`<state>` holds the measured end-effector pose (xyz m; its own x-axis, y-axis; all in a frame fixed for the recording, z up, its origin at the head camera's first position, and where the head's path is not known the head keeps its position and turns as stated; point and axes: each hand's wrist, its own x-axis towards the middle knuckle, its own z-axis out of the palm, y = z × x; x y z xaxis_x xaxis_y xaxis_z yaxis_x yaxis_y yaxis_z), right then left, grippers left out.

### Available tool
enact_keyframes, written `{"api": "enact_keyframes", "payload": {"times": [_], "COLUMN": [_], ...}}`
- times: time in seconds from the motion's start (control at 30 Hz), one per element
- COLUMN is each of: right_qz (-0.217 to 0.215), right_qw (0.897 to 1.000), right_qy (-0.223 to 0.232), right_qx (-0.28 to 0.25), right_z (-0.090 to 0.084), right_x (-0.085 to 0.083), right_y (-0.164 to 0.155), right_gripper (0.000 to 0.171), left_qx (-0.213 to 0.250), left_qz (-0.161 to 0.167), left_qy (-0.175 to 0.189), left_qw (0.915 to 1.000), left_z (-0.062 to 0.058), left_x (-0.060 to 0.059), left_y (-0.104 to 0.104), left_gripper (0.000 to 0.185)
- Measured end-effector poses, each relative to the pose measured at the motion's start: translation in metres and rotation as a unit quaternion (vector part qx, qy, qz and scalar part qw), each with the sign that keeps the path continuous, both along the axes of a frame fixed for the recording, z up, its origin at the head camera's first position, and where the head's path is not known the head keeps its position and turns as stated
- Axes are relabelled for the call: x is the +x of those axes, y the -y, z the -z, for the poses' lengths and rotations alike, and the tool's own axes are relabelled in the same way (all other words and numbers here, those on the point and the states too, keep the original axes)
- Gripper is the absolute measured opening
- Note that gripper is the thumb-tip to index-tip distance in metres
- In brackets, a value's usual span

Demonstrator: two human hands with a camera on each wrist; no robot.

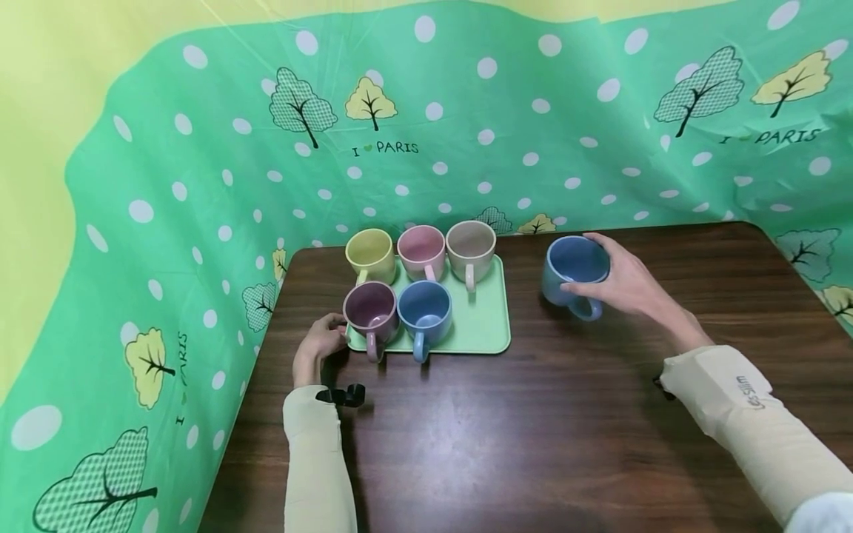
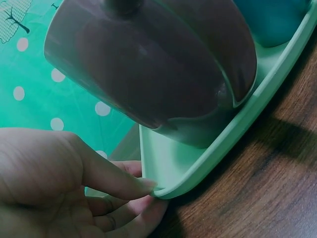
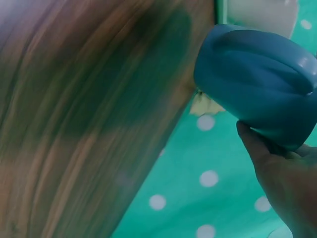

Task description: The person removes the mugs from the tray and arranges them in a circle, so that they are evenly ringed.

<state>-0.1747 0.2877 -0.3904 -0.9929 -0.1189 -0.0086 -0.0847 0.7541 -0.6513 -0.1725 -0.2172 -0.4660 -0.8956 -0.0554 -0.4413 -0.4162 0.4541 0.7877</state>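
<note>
My right hand (image 1: 629, 277) grips a blue mug (image 1: 554, 285) by its side near the rim, to the right of the tray. Its handle points toward me; whether its base touches the table I cannot tell. At the near left corner of a light green tray (image 1: 483, 326), my left hand (image 1: 320, 342) pinches the rim, thumb on top and fingers underneath. On the tray's back row stand a yellow mug (image 1: 381, 268), a pink mug (image 1: 422, 263) and a grey mug (image 1: 478, 260). A purple mug (image 1: 372, 322) and another blue mug (image 1: 424, 314) occupy the front row.
The tray rests on a dark wooden table (image 1: 506, 437). Green patterned cloth (image 1: 466, 163) hangs behind the table's back edge and along its left side. Both forearms wear light sleeves (image 1: 753, 422).
</note>
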Motion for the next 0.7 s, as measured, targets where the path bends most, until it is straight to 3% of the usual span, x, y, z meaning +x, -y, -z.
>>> {"api": "enact_keyframes", "payload": {"times": [0.47,0.7], "right_qz": [0.020,0.027], "right_qw": [0.998,0.996], "right_qy": [0.050,0.077], "right_qx": [0.037,0.042], "right_z": [0.011,0.013], "right_x": [-0.026,-0.031], "right_y": [-0.045,-0.058], "right_gripper": [0.111,0.113], "left_qx": [-0.003,0.003], "left_qz": [-0.003,-0.005], "left_qy": [0.002,0.005], "left_qw": [1.0000,1.0000], "left_z": [0.000,0.000], "left_x": [0.002,0.001], "left_y": [0.000,-0.001], "left_gripper": [0.048,0.049]}}
